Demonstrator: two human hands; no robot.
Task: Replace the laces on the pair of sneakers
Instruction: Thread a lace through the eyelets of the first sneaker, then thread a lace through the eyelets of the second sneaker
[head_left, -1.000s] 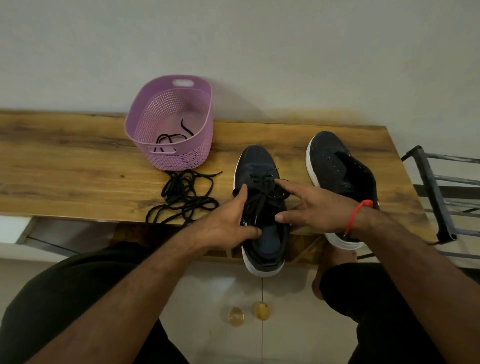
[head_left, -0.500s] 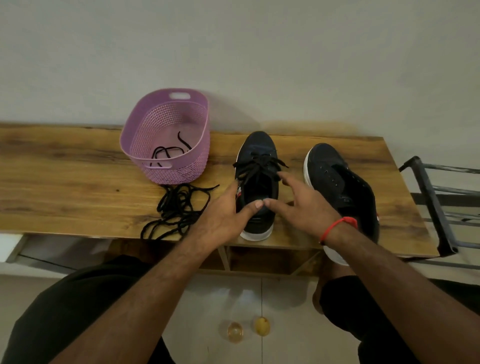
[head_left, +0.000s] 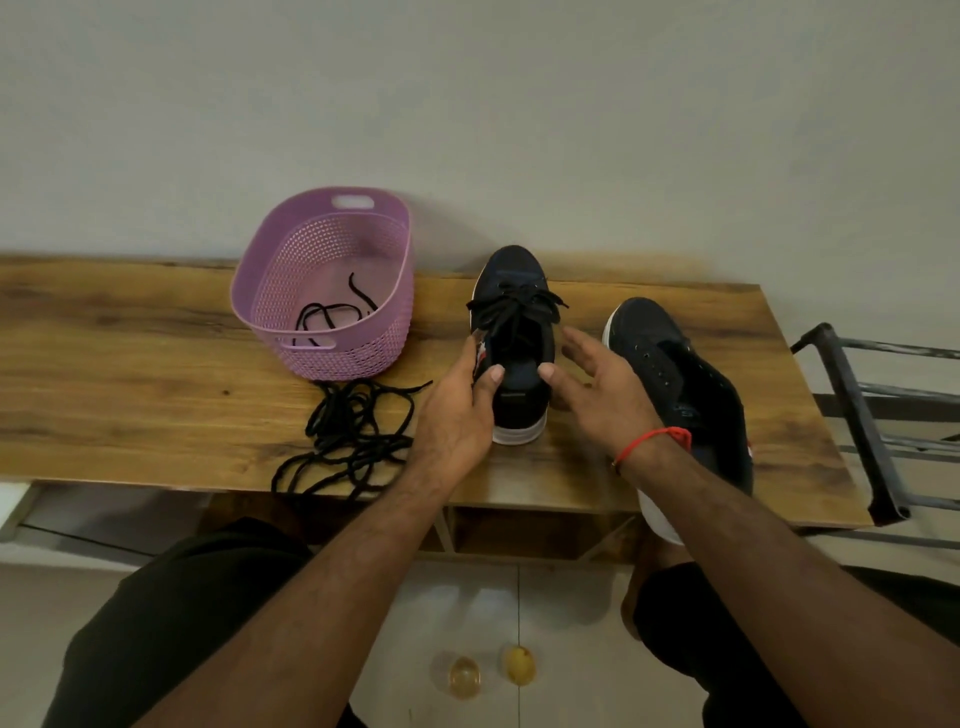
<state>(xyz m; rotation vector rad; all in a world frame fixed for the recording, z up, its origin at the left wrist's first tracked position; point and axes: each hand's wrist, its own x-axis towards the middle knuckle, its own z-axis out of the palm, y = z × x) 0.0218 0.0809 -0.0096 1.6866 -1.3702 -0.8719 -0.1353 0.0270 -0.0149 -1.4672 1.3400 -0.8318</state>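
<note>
A laced black sneaker stood upright on the wooden surface, toe toward the wall. The left hand gripped its heel collar; the right hand hovered just beside it, fingers spread. An unlaced sneaker lay further right, overhanging the near edge. A purple basket held one black lace, with loose laces piled before it

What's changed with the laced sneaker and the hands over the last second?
The laced sneaker went from overhanging the near table edge to standing fully on the table, pushed away toward the wall. The right hand has let go and hovers open beside it; the left hand still holds its heel side. The unlaced sneaker, basket and loose laces stayed put.
</note>
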